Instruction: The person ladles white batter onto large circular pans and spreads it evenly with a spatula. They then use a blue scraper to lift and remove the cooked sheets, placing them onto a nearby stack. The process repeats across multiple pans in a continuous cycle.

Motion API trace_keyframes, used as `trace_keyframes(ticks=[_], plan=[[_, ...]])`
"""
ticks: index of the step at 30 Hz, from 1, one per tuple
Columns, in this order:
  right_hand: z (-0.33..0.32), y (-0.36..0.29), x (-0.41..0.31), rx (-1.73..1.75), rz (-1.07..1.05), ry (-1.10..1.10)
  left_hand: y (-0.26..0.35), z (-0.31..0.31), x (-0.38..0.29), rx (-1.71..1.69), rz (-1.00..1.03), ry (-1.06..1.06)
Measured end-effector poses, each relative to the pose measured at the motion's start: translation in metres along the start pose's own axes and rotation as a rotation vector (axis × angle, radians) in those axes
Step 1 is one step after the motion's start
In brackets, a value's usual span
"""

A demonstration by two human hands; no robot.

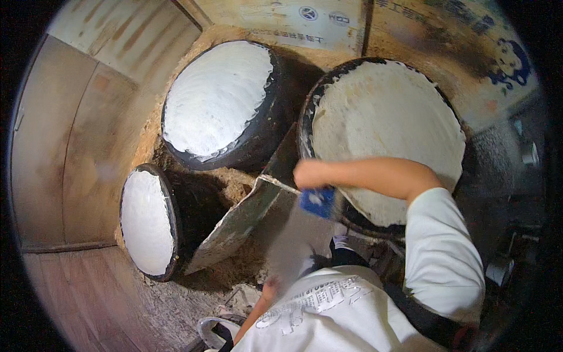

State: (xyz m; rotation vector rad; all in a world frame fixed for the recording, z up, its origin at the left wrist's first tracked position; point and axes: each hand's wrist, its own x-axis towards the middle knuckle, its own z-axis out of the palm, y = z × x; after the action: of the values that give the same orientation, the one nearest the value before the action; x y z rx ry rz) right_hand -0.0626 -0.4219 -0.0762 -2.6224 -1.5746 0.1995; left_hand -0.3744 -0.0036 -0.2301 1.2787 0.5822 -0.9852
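Note:
My right hand [310,173] is closed around the top of a blue object [317,203] with a pale mark, blurred by motion. Below it a smeared grey shape [288,242] stretches toward my left hand [271,288]; what it is cannot be made out. My left hand hangs low at my side, also blurred, and its grip is unclear. My right forearm crosses over a large round dark vat [306,132] whose mouth carries a cream-coloured, creased layer [387,119]. Just left of my right hand rises the pale, ragged edge of an upright board [237,215].
Two more dark vats [281,105] [176,220] have bright white layers at their mouths. Brown loose material [237,185] surrounds them. Printed panels [325,22] stand behind, wooden panels [74,149] at left. A white ring-shaped rim [209,328] shows near my feet.

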Motion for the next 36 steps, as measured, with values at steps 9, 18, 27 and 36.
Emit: trace_keyframes(ticks=[9, 18, 27, 36], plan=[[-0.001, -0.235, -0.252, 0.462, 0.719, -0.319, 0.103, -0.056, 0.017, 1.14, 0.054, 0.241], [0.037, -0.269, -0.244, 0.187, 1.466, 0.392, 0.221, 0.26, 0.022, 1.301, 1.049, -0.005], [0.012, -0.27, -0.262, 0.418, 1.294, 0.382, 0.264, 0.438, 0.064, 1.349, 1.591, -0.17], [0.074, -0.148, -0.204, 0.477, 1.667, 0.287, 0.281, 0.445, 0.046, 1.378, 1.746, -0.279]])
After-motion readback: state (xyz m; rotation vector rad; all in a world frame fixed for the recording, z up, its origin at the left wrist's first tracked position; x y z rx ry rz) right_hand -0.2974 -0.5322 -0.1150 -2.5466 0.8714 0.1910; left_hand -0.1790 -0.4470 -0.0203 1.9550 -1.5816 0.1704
